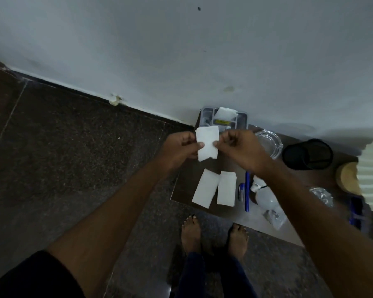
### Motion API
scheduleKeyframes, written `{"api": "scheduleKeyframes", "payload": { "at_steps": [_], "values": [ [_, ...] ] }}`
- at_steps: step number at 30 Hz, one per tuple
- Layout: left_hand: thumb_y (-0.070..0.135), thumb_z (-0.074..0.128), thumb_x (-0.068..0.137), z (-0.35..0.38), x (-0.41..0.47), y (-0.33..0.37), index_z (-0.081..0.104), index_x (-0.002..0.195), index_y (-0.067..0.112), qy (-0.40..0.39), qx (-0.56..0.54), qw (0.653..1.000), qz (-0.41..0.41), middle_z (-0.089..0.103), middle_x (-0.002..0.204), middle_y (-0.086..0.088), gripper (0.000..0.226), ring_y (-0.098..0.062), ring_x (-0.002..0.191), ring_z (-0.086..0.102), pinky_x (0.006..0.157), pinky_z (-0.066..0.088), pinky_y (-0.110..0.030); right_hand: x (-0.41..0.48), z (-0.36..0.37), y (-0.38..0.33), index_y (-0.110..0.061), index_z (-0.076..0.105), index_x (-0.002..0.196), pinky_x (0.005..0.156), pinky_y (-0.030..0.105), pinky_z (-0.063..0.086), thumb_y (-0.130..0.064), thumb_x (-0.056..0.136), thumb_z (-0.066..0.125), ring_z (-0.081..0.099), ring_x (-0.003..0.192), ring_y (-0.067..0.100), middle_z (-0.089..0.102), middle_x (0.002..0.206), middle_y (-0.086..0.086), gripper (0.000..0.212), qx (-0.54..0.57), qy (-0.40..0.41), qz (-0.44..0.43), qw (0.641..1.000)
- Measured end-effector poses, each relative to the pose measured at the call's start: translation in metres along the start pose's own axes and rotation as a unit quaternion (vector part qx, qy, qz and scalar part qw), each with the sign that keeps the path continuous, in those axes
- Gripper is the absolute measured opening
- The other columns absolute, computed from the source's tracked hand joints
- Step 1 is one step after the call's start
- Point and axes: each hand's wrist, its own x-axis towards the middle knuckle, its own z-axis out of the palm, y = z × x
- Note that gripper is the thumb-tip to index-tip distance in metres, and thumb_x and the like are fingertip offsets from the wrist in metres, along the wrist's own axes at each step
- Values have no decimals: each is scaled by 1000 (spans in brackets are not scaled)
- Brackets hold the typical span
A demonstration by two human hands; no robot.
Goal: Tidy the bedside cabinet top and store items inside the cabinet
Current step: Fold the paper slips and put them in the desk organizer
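Cabinet top (pixel 186 183): left hand (pixel 179 147) and right hand (pixel 241 149) pinch one tissue (pixel 207 145), tray (pixel 243 121) at 12 o'clock holds paper (pixel 225 114), stone floor (pixel 73 147) at 9 o'clock.

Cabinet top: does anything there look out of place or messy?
Yes. A crumpled plastic wrapper lies loose near the front edge, and the left folded tissue sits tilted beside the straighter right tissue.

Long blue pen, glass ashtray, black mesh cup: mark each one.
Long blue pen (pixel 247 194), head view, middle of its barrel.
Glass ashtray (pixel 272 145), head view, its clear basin.
Black mesh cup (pixel 308 154), head view, middle of its dark body.
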Motion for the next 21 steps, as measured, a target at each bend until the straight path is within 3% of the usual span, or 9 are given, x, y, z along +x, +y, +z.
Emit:
{"api": "scheduleKeyframes", "payload": {
  "at_steps": [5, 8, 12, 16, 21],
  "values": [
    [9, 69, 91, 18, 24, 36, 70, 108, -2, 37, 13, 999, 26, 74, 104, -17, 20, -26, 92, 74, 76, 63, -39, 19, -36, -7, -11, 65, 74, 66, 22, 49, -27, 86, 74, 62, 71, 16, 67, 74, 2, 21, -115, 69, -29, 991],
    [9, 71, 89, 23, 41, 54, 72, 105, 1, 63, 51, 995, 54, 75, 97, -17, 19, -27, 83, 73, 72, 62, -39, 28, -48, -7, -13, 63, 72, 54, 4, 37, -26, 87, 73, 56, 62, 9, 64, 69, 0, 22, -151, 88, -45, 984],
    [10, 73, 87, 26, 60, 66, 73, 105, 2, 91, 98, 988, 80, 73, 87, -10, 20, -12, 67, 69, 61, 59, -23, 39, -56, 0, -15, 59, 70, 51, 9, 36, -28, 88, 72, 61, 65, 20, 64, 68, 2, 25, -168, 125, -60, 976],
    [12, 75, 85, 30, 69, 63, 75, 100, 6, 105, 133, 982, 87, 74, 83, -8, 16, -9, 65, 68, 65, 60, -21, 44, -57, 7, -15, 64, 75, 60, 24, 47, -27, 88, 70, 64, 69, 20, 67, 73, 1, 19, -185, 127, -65, 972],
    [18, 78, 82, 32, 77, 51, 73, 88, 15, 100, 218, 966, 99, 72, 75, -1, 8, 4, 59, 63, 61, 50, -10, 47, -53, 17, -21, 64, 81, 64, 27, 49, -27, 89, 69, 63, 72, 17, 67, 79, -2, 11, -203, 110, -73, 970]
  ]
}}
